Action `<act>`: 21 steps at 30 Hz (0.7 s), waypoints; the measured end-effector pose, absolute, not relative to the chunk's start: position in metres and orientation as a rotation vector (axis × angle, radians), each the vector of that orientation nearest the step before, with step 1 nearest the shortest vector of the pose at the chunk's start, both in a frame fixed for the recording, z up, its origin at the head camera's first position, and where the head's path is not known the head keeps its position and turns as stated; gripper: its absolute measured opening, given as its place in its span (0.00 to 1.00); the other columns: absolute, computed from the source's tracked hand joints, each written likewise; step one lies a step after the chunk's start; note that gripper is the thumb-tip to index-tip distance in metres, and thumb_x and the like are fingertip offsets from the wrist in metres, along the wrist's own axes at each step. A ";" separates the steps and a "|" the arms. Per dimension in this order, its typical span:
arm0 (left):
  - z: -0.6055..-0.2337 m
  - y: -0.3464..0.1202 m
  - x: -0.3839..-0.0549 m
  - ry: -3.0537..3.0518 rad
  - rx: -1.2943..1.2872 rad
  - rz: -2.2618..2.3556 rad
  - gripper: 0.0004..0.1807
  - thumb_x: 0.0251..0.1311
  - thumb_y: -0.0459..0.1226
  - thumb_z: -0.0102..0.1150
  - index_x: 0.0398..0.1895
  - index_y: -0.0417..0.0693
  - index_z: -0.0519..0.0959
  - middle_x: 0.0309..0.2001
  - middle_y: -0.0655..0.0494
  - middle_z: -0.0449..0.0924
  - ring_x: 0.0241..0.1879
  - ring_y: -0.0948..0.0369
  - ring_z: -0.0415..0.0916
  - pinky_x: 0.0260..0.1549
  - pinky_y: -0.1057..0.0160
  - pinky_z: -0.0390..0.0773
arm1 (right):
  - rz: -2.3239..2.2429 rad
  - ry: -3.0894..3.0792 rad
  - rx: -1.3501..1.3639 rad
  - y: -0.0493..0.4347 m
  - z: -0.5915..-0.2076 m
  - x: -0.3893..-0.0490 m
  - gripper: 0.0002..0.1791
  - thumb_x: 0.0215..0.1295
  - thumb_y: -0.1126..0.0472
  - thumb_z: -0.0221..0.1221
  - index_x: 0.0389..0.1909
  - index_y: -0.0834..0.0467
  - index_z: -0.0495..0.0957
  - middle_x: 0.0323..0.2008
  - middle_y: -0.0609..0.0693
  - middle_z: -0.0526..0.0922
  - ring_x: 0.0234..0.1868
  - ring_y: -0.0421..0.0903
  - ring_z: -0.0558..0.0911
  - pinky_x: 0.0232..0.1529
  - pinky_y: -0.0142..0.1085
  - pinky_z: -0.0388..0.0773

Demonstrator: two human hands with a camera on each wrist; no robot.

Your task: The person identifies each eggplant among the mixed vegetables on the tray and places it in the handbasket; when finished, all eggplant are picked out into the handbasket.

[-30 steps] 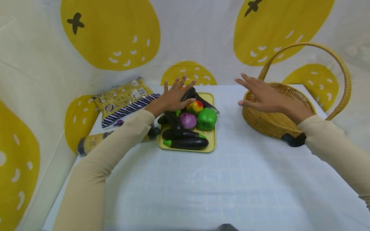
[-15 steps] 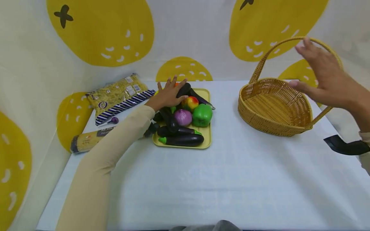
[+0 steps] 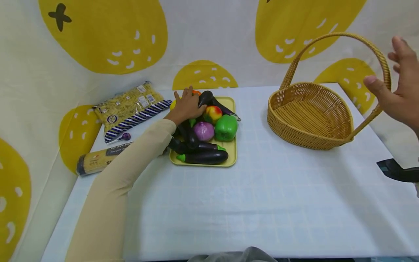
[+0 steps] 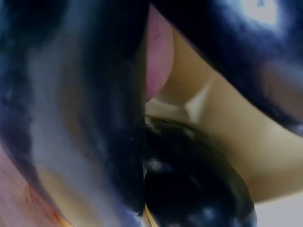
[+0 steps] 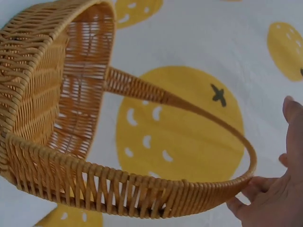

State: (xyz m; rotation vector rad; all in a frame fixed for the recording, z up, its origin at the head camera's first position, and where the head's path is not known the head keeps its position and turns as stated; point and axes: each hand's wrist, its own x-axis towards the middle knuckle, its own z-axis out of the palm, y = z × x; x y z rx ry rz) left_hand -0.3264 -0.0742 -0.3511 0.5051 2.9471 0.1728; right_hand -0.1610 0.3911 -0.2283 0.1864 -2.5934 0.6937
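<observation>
My left hand (image 3: 186,107) is over the back left of a yellow tray (image 3: 231,145), fingers spread among the vegetables, thumb toward a dark eggplant (image 3: 205,98). On the tray lie more eggplants (image 3: 206,157), a purple onion (image 3: 204,131), a green bell pepper (image 3: 226,128) and a red-and-yellow fruit (image 3: 213,114). Glossy dark eggplants (image 4: 94,94) fill the left wrist view. My right hand (image 3: 404,85) is at the right side of the wicker basket (image 3: 294,134), fingers extended. In the right wrist view its fingers (image 5: 258,185) are right at the top of the arched handle (image 5: 213,198).
Left of the tray lie a bag of pasta (image 3: 131,105) with a striped edge, a cylindrical pack (image 3: 95,162) and a small purple-headed item (image 3: 125,136). A white cloth covers the table (image 3: 262,203). A fruit-print curtain (image 3: 203,29) hangs close behind it.
My right hand has moved right, from over the basket to beside its handle. My left hand has sunk lower among the vegetables on the tray. The head view has shifted slightly.
</observation>
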 end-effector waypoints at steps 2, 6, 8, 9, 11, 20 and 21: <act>-0.351 -0.074 -0.327 2.966 0.491 0.174 0.34 0.72 0.56 0.43 0.67 0.37 0.68 0.77 0.35 0.38 0.76 0.40 0.36 0.66 0.29 0.35 | 0.838 -2.608 0.162 0.393 -0.235 -0.165 0.34 0.79 0.54 0.43 0.79 0.44 0.39 0.78 0.46 0.44 0.76 0.44 0.55 0.74 0.44 0.44; -0.351 -0.071 -0.327 2.996 0.489 0.196 0.31 0.71 0.55 0.46 0.60 0.37 0.72 0.75 0.34 0.45 0.75 0.40 0.42 0.67 0.29 0.38 | 1.049 -2.542 0.155 0.398 -0.242 -0.171 0.31 0.80 0.59 0.39 0.78 0.43 0.43 0.69 0.45 0.65 0.57 0.27 0.72 0.68 0.25 0.58; -0.351 -0.069 -0.326 3.013 0.493 0.207 0.29 0.70 0.54 0.47 0.54 0.36 0.75 0.73 0.34 0.49 0.73 0.40 0.47 0.67 0.30 0.39 | 1.106 -2.459 0.187 0.399 -0.246 -0.172 0.28 0.79 0.61 0.39 0.77 0.47 0.50 0.57 0.41 0.74 0.44 0.23 0.75 0.57 0.20 0.68; -0.351 -0.068 -0.326 3.022 0.491 0.208 0.28 0.70 0.54 0.48 0.51 0.36 0.76 0.72 0.34 0.52 0.72 0.40 0.49 0.67 0.30 0.40 | 1.154 -2.420 0.190 0.401 -0.247 -0.173 0.27 0.79 0.62 0.39 0.76 0.48 0.53 0.51 0.37 0.76 0.38 0.23 0.76 0.50 0.18 0.72; -0.352 -0.067 -0.326 3.037 0.480 0.199 0.28 0.70 0.55 0.49 0.45 0.37 0.78 0.69 0.34 0.56 0.70 0.39 0.53 0.67 0.30 0.41 | 1.292 -2.341 0.182 0.403 -0.249 -0.175 0.25 0.79 0.62 0.41 0.74 0.50 0.57 0.41 0.34 0.76 0.31 0.26 0.77 0.39 0.16 0.74; -0.350 -0.069 -0.327 3.086 0.467 0.315 0.28 0.66 0.56 0.53 0.28 0.38 0.79 0.63 0.36 0.67 0.66 0.42 0.61 0.67 0.33 0.45 | 1.901 -1.970 0.142 0.410 -0.252 -0.180 0.22 0.75 0.63 0.48 0.67 0.52 0.69 0.24 0.49 0.74 0.21 0.41 0.66 0.23 0.21 0.71; -0.349 -0.069 -0.327 3.101 0.481 0.358 0.28 0.66 0.56 0.54 0.28 0.38 0.79 0.62 0.37 0.69 0.66 0.44 0.61 0.67 0.36 0.48 | 1.913 -1.961 0.147 0.410 -0.252 -0.180 0.22 0.74 0.63 0.48 0.67 0.51 0.69 0.23 0.49 0.73 0.21 0.41 0.65 0.23 0.21 0.70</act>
